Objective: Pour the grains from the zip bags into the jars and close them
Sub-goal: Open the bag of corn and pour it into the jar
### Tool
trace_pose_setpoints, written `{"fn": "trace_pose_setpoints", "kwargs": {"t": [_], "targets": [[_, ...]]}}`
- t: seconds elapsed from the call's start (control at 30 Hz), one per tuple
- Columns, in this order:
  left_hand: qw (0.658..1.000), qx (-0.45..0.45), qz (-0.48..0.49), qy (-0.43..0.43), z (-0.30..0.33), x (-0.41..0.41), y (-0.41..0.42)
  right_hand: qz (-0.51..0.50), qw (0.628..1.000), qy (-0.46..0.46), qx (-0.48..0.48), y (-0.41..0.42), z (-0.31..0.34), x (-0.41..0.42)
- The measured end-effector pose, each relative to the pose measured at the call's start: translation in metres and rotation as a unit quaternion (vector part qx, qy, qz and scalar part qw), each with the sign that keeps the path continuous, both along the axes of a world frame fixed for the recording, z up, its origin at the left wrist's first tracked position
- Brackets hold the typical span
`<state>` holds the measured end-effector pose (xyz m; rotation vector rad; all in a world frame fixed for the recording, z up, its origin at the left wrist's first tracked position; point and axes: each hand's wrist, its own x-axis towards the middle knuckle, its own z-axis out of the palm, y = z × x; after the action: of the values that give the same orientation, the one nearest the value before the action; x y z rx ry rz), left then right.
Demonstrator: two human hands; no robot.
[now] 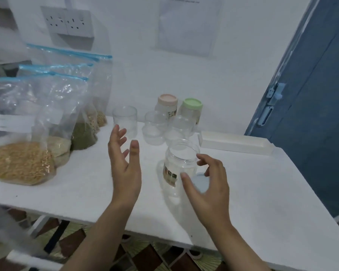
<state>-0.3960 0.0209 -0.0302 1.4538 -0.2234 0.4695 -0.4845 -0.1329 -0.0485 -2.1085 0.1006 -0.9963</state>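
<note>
An empty clear jar [179, 165] with a paper label stands open on the white table [82, 190]. A pale blue lid [201, 182] lies on the table just right of it, partly hidden by my right hand [205, 184], which hovers over the lid with spread, relaxed fingers and holds nothing. My left hand [124, 163] is raised left of the jar, fingers straight and apart, empty. Several zip bags of grain stand at the left: a tan-grain bag [22, 161] in front and a green-grain bag [83, 133] behind it.
Behind the open jar stand three more lidless clear jars [125, 120], a pink-lidded jar [167, 104] and a green-lidded jar [192, 108]. A white tray [237, 143] lies at the back right. A blue door [311, 114] is on the right, wall sockets [69, 22] above.
</note>
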Motion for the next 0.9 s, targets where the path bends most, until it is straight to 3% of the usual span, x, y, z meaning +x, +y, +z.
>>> {"fn": "trace_pose_setpoints", "kwargs": {"t": [0.17,0.37,0.53,0.73,0.9], "targets": [[0.995,-0.021,0.083,-0.054,0.015,0.029,0.073,0.126,0.990,-0.019,0.061,0.084,0.036,0.053],[0.983,0.062,0.153,-0.077,0.013,0.095,0.185,0.209,0.969,0.029,0.132,0.189,0.031,0.155],[0.975,0.131,0.175,-0.032,0.009,0.156,0.269,0.212,0.964,0.068,0.146,0.266,0.013,0.226],[0.952,0.252,0.143,0.101,-0.021,0.227,0.341,0.216,0.955,0.109,0.170,0.321,-0.001,0.270],[0.966,0.203,0.088,0.134,-0.029,0.249,0.360,0.200,0.960,0.059,0.185,0.339,-0.003,0.287]]}}
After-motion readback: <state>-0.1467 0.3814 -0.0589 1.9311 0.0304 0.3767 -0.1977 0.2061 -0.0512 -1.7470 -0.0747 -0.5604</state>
